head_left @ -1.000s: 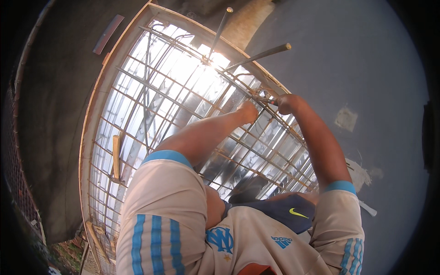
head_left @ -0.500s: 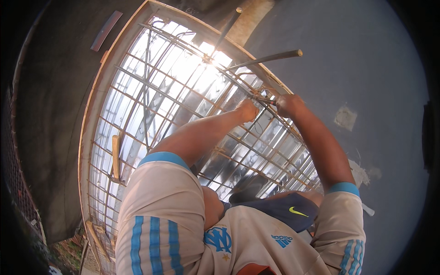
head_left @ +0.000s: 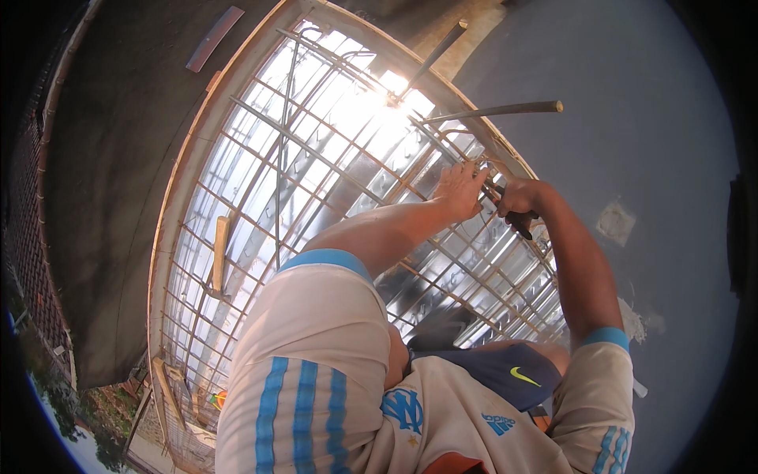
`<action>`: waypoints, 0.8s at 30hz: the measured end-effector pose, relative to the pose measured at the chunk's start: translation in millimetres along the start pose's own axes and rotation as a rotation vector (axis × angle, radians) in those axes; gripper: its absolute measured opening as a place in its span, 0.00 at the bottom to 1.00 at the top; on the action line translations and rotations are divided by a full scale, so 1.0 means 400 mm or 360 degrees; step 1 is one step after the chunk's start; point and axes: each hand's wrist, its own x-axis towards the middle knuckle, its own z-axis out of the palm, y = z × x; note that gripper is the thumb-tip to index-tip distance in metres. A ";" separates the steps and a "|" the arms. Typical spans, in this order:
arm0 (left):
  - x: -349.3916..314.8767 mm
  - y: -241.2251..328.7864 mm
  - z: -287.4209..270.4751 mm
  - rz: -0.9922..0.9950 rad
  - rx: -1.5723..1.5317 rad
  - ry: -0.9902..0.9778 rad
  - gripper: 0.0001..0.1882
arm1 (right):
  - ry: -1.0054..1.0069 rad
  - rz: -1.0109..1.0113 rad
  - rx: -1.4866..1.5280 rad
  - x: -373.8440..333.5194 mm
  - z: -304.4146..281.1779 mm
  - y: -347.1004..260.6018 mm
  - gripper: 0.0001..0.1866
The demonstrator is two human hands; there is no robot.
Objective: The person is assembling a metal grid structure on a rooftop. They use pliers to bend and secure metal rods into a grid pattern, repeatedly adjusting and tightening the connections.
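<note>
The fingers of the right hand (head_left: 519, 197) are curled around a dark hand tool (head_left: 494, 189), its working end pointing out past them toward the left fingers and its handle showing below the fist. The fingers of the left hand (head_left: 459, 191) are stretched out and parted just beside that working end, over the bars; whether their tips press on one cannot be told. Directly under both sets of fingers runs a grid of steel bars (head_left: 304, 148), with shiny ribbed metal sheeting (head_left: 418, 276) below it. Just beyond the fingertips, a thick rod (head_left: 497, 110) juts rightward, and another (head_left: 434, 57) rises farther off. Well left of the fingers, a wooden handle (head_left: 221, 253) rests on the grid, and farther left curves the wooden edge board (head_left: 186, 150). Right of the fingers spreads a smooth grey surface (head_left: 632, 118) with a paler patch (head_left: 616, 223)
</note>
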 end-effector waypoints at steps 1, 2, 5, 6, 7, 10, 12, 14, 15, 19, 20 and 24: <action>0.006 0.011 0.005 0.0076 -0.0051 -0.0018 0.28 | -0.0069 -0.0009 0.0207 0.016 0.003 0.027 0.11; 0.023 0.026 0.005 0.0160 -0.0099 -0.0027 0.27 | -0.0125 -0.0021 0.0414 0.031 0.002 0.049 0.11; 0.064 0.020 0.042 0.0176 -0.0102 -0.0300 0.23 | -0.0292 -0.0094 0.0515 0.061 0.010 0.080 0.13; 0.081 0.011 0.062 0.0137 -0.0076 -0.0424 0.21 | -0.0173 -0.0100 0.0322 0.038 -0.003 0.069 0.14; 0.080 0.020 0.059 0.0166 -0.0086 -0.0369 0.14 | -0.0059 -0.0084 0.0161 -0.022 0.002 0.032 0.14; 0.104 0.028 0.022 0.0070 -0.0237 -0.0556 0.15 | 0.0840 -0.0051 -0.1023 -0.092 0.095 -0.031 0.15; 0.140 0.045 -0.001 -0.0073 -0.0210 -0.0752 0.17 | 0.1233 0.0032 -0.1635 -0.089 0.128 -0.033 0.17; 0.173 0.062 -0.062 -0.0045 -0.0186 -0.0951 0.20 | 0.1231 0.0154 -0.1844 -0.077 0.130 -0.027 0.20; 0.180 0.041 -0.040 0.0036 -0.0355 -0.0936 0.21 | 0.1153 0.0128 -0.1487 -0.081 0.122 -0.017 0.19; 0.160 -0.132 0.015 -0.0367 -0.1396 -0.0824 0.23 | 0.0765 -0.0118 -0.1013 -0.060 0.062 -0.017 0.16; 0.161 -0.167 0.013 -0.0620 -0.1754 -0.0784 0.23 | 0.0719 -0.0125 -0.1036 -0.058 0.054 -0.016 0.16; 0.127 -0.281 0.001 -0.0248 -0.1503 -0.0718 0.19 | 0.0557 -0.0185 -0.0975 -0.085 0.044 -0.040 0.18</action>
